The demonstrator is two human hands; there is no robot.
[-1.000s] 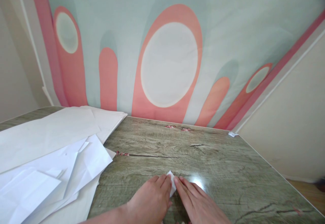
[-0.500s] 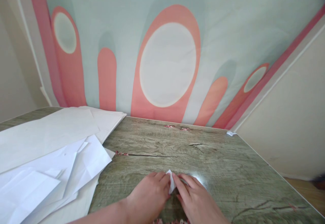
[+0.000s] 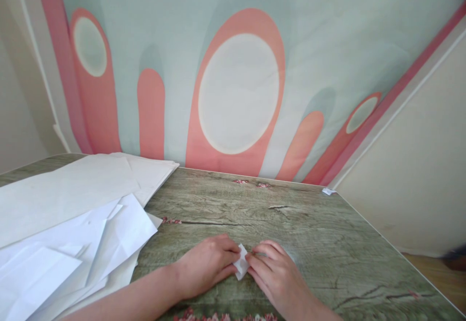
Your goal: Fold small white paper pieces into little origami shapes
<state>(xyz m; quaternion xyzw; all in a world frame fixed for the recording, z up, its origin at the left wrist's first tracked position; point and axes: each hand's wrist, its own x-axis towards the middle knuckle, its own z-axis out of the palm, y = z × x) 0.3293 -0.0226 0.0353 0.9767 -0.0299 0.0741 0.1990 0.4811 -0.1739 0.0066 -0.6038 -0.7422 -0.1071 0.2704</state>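
A small piece of folded white paper [image 3: 241,264] is held between my two hands, low over the wood-patterned table [image 3: 291,233]. My left hand [image 3: 209,264] pinches its left edge, thumb below and fingers above. From the other side, the curled fingers of my right hand [image 3: 271,272] grip the paper's right edge. Part of the paper is hidden behind the fingertips, so its full shape does not show.
To the left lie loose white paper sheets [image 3: 127,228], some creased, on top of a stack of large off-white sheets [image 3: 91,175]. A small white scrap [image 3: 328,191] rests at the table's far right corner. Behind the table hangs a patterned backdrop [image 3: 236,92].
My hands have drawn slightly apart, and more of the folded paper shows between them. My left hand has shifted a little left, with more of its forearm in view.
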